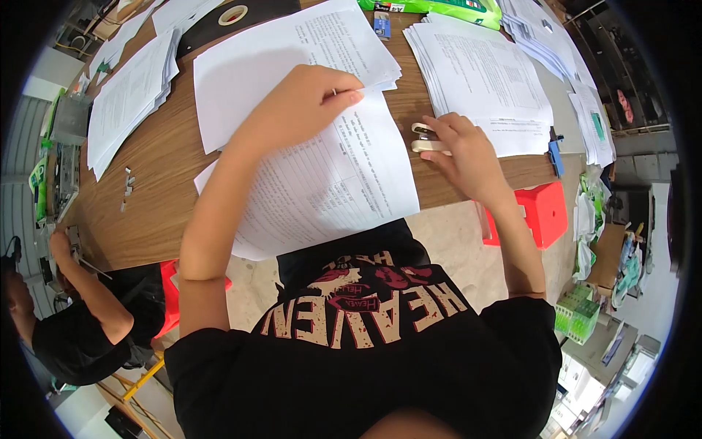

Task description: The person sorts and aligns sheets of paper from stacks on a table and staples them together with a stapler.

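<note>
My left hand (307, 102) reaches across a stack of printed sheets and pinches the edge of the papers between thumb and fingers. Below it lies a printed sheet (329, 183), its lower edge hanging over the table's front. Behind, another printed stack (256, 73) spreads toward the back. A small white stapler (431, 145) is gripped in my right hand (468, 154), just right of the sheet and apart from it. The stapler's jaws point left toward the papers.
More paper stacks lie at the right (482, 73) and left (131, 95). A tape roll (233, 14) sits at the back, staple strips (128, 186) at left. A red stool (541, 212) stands under the right edge. Another person (88, 322) sits at the left.
</note>
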The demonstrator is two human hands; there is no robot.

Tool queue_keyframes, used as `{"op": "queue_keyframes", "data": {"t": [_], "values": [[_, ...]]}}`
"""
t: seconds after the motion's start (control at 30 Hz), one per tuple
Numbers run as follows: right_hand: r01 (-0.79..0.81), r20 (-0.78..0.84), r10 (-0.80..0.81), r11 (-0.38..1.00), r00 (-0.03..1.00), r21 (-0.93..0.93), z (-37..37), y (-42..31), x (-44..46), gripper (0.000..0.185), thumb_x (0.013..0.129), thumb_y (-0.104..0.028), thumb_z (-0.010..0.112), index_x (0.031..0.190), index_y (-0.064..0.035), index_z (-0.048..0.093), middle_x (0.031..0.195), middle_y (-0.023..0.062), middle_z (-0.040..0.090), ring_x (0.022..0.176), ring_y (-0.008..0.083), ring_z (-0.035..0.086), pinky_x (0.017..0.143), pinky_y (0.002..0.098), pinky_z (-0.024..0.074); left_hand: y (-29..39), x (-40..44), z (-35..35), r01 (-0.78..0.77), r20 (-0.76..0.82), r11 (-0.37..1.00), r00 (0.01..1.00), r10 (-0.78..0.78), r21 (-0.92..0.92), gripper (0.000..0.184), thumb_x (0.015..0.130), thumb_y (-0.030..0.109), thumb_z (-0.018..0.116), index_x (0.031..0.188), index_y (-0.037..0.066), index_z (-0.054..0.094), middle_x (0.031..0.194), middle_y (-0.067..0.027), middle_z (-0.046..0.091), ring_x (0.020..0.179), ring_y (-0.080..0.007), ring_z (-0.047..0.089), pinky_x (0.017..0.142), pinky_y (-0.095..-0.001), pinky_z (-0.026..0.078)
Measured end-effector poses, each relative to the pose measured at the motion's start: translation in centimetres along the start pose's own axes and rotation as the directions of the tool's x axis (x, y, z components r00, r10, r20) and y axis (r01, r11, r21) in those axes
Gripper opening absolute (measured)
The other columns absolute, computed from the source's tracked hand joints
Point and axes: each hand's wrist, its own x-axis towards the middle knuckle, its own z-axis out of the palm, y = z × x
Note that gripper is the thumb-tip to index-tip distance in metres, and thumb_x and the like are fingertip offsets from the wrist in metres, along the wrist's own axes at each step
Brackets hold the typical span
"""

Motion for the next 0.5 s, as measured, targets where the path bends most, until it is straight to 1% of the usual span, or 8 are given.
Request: {"op": "queue_keyframes", "data": {"t": [0.07,0.13,0.3,0.37,0.4,0.43,0.47,0.5], "values": [[0.007,-0.013,-0.007,1.0,1.0,-0.013,1.1,0.3,-0.5,0.05,0.078,-0.022,0.069,0.123,-0.0062,0.053,0.104,0.01,0.056,0.094,0.0297,0.054,0.08,0.0383,0.0439,-1.0,0.8,-0.7,0.071,0.068,0.996,0.995,-0.067,-0.053,0.022,0.089,0.019,0.057,0.096,0.0,0.065,0.073,-0.0073,0.06,0.063,-0.0136,0.048,0.061,-0.0266,0.04],[-0.016,-0.05,0.018,0.999,0.999,0.033,1.8,0.2,-0.8,0.054,0.077,-0.021,0.069,0.125,-0.0053,0.051,0.104,0.0106,0.056,0.095,0.0297,0.053,0.082,0.039,0.043,-2.2,1.9,-1.4,-0.104,0.028,0.995,0.994,0.104,0.004,0.022,0.088,0.02,0.056,0.089,0.0,0.062,0.063,-0.004,0.052,0.057,-0.0116,0.043,0.055,-0.0276,0.037],[-0.031,-0.079,0.029,0.999,0.996,-0.022,1.4,-0.4,-1.3,0.061,0.075,-0.024,0.07,0.128,-0.0041,0.048,0.109,0.0088,0.054,0.098,0.0268,0.052,0.082,0.0382,0.0414,-1.6,3.0,-3.1,-0.089,0.101,0.994,0.991,0.082,0.06,0.021,0.088,0.02,0.056,0.089,0.0,0.062,0.064,-0.0043,0.053,0.058,-0.0126,0.044,0.056,-0.0281,0.038],[0.12,-0.2,-0.1,0.989,0.975,0.092,0.4,-0.7,-1.4,0.059,0.077,-0.021,0.069,0.13,-0.0062,0.047,0.117,0.0094,0.053,0.104,0.0257,0.051,0.087,0.0393,0.0393,-1.8,2.9,-2.1,-0.085,0.114,0.994,0.99,0.077,0.066,0.021,0.088,0.021,0.056,0.089,0.001,0.063,0.065,-0.0047,0.054,0.058,-0.0129,0.044,0.057,-0.0282,0.039],[0.118,-0.201,-0.097,0.989,0.975,0.093,0.4,-0.6,-1.7,0.059,0.077,-0.021,0.069,0.13,-0.0062,0.047,0.117,0.0094,0.053,0.104,0.0257,0.051,0.087,0.0393,0.0393,-1.6,2.4,-1.1,-0.075,0.07,0.996,0.995,0.072,0.039,0.021,0.089,0.022,0.056,0.09,0.002,0.064,0.066,-0.0052,0.056,0.059,-0.0132,0.046,0.058,-0.0283,0.039],[0.07,-0.17,-0.003,0.918,0.986,0.39,0.4,-0.5,-2.0,0.057,0.082,-0.02,0.065,0.132,-0.0074,0.044,0.123,0.0107,0.051,0.111,0.0225,0.048,0.096,0.0383,0.0335,-1.3,2.0,-0.3,-0.063,0.026,0.998,0.998,0.062,0.009,0.021,0.089,0.023,0.057,0.09,0.004,0.065,0.067,-0.0058,0.058,0.06,-0.0135,0.047,0.059,-0.0284,0.04],[0.007,-0.106,0.081,0.759,0.991,0.652,0.4,-0.4,-2.6,0.054,0.086,-0.018,0.062,0.135,-0.0085,0.042,0.128,0.012,0.049,0.118,0.0192,0.046,0.105,0.0374,0.0278,-1.2,1.7,0.3,-0.048,0.063,0.999,0.997,0.048,-0.001,0.021,0.089,0.023,0.057,0.091,0.004,0.066,0.07,-0.0073,0.061,0.062,-0.0142,0.05,0.063,-0.0285,0.042],[-0.003,-0.097,0.088,0.756,0.991,0.654,0.6,-0.4,-3.0,0.054,0.086,-0.018,0.062,0.135,-0.0085,0.042,0.128,0.012,0.049,0.118,0.0192,0.046,0.105,0.0374,0.0278,-1.2,1.6,0.7,-0.044,0.07,0.999,0.997,0.044,-0.008,0.021,0.089,0.023,0.057,0.091,0.004,0.066,0.07,-0.0073,0.061,0.062,-0.0142,0.05,0.063,-0.0285,0.042]]}}
